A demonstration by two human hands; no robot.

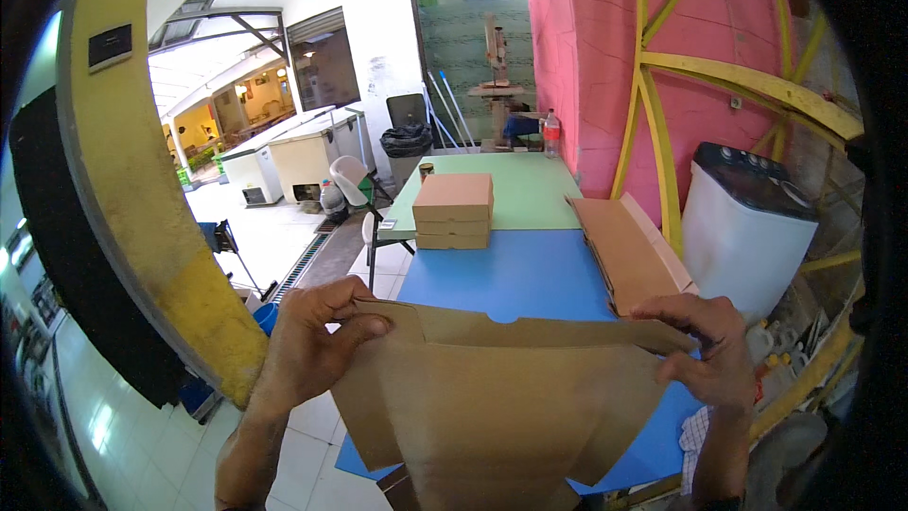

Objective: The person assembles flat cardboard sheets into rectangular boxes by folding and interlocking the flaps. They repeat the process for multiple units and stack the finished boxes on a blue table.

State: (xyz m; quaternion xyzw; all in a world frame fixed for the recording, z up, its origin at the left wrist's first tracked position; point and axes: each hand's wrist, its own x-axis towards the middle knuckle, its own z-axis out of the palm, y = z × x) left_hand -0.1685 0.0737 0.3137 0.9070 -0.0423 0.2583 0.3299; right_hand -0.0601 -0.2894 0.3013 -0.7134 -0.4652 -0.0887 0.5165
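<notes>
Right above the near edge of the blue table (515, 274), one flat brown cardboard sheet (501, 407) is held up by both hands. The left hand (307, 345) grips its upper left corner, thumb laid over the front and fingers curled behind. The right hand (705, 345) pinches the upper right corner, fingers bent over the top edge. Farther back on the table, toward its left side, three closed cardboard boxes (453, 211) sit in one stack, where the blue top meets the green one. Along the table's right edge lies one pile of flat cardboard blanks (629, 251). At the table's far end stand one small can (426, 170) and one plastic bottle (551, 135). Right of the table stands one white washing machine (742, 227).
</notes>
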